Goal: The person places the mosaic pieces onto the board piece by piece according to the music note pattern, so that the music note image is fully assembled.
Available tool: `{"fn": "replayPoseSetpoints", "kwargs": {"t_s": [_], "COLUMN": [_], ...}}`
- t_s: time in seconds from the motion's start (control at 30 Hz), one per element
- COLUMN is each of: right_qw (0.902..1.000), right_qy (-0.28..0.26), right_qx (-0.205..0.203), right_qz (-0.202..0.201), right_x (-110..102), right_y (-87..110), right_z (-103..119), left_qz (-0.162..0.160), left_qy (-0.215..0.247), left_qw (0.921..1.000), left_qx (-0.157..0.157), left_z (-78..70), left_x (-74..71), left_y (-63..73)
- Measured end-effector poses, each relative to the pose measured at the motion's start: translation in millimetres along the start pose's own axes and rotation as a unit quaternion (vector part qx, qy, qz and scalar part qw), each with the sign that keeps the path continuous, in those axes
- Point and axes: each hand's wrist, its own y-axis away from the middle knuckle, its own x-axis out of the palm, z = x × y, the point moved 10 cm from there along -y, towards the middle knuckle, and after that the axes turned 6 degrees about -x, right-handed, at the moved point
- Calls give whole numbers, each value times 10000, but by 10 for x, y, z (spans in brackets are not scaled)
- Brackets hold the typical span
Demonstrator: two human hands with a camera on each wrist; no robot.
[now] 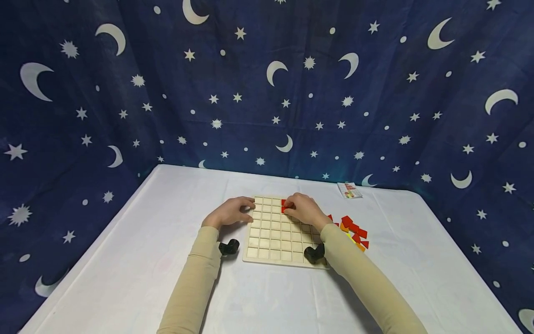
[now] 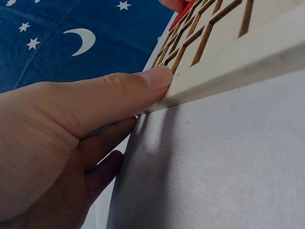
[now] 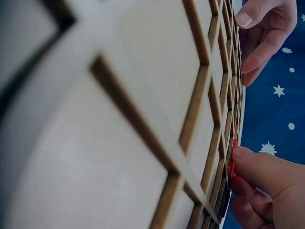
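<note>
Head view: the grid board (image 1: 264, 242) lies flat on the white surface (image 1: 267, 297), between the two hands. The left hand (image 1: 231, 211) is at its left edge near the far corner, thumb and fingers apart, the fingers loosely extended. In the left wrist view that thumb rests on the rim, while the other fingers sit lower, beside the edge. The right hand (image 1: 306, 209) is over the far part of the board, thumb and fingertips pinching a red piece (image 3: 232, 160), which sits at the grid, right of the middle of the far rows. Red shows there in two neighbouring cells; whether that is one piece or two, I cannot tell.

The board is pale wood with a plain rim, marked into square cells by grooves whose walls look brown close up. The red piece is thin, bright and flat-sided, partly covered by the fingers.

Right of the board, near the right forearm, lies a loose pile of pieces (image 1: 354, 228) in red, orange and yellow, some angular, some overlapping. Farther back, a small printed card (image 1: 349, 190) lies near the far edge of the surface, before a dark blue curtain (image 1: 246, 60) with pale moons and stars
</note>
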Motion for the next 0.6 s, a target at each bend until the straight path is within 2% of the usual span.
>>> {"fn": "replayPoseSetpoints", "kwargs": {"t_s": [0.2, 0.37, 0.6], "right_qw": [9988, 9943, 9921], "right_qy": [-407, -811, -529], "right_qx": [36, 391, 887], "right_qz": [-259, -574, -716], "right_x": [-93, -334, -650], "right_y": [83, 265, 640], "right_z": [-58, -229, -648], "left_qz": [0, 9, 2], "left_qy": [-30, 22, 128], "left_qw": [10000, 10000, 9999], "left_qx": [27, 3, -100], "left_z": [-25, -29, -2], "left_x": [13, 15, 13], "left_y": [-21, -21, -3]}}
